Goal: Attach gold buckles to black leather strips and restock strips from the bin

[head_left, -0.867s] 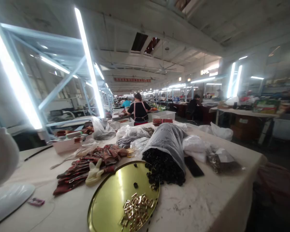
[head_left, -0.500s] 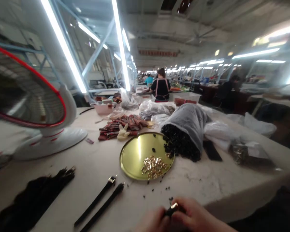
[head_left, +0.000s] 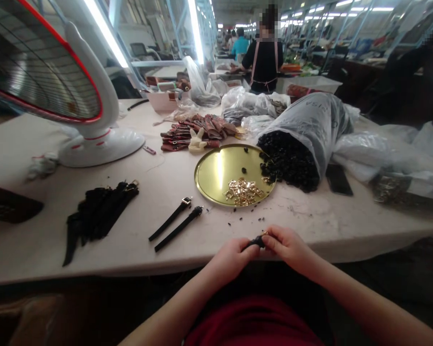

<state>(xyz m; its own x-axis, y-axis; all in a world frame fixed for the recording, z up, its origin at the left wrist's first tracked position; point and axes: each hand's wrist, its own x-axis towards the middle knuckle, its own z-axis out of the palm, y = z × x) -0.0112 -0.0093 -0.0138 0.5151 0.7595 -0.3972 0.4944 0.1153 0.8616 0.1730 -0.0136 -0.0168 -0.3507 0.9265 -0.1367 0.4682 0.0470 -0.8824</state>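
Observation:
At the table's front edge, a short black strap (head_left: 253, 243) stretches between my two hands. My left hand (head_left: 234, 257) is closed, pinching the strap between thumb and fingers. A bit of gold buckle (head_left: 264, 233) shows at the strap's far end, where the closed fingers of my right hand (head_left: 287, 247) grip it and cover most of it. Beyond my hands, a round gold tray (head_left: 211, 168) carries a pile of small gold buckles (head_left: 243, 192). Two black straps (head_left: 178, 228) lie side by side to the left, the farther one with a square gold buckle.
A bundle of black straps (head_left: 103, 211) lies farther left, before a white and red fan (head_left: 101, 146). An open plastic bag (head_left: 321, 120) spills small black pieces (head_left: 292, 161) onto the tray's edge. Reddish-brown leather pieces (head_left: 198, 129) and a dark phone-like slab (head_left: 339, 180) are nearby.
My view has tilted down, so my forearms and lap now show and the table things sit higher in the picture. Both hands still hold the strap and buckle.

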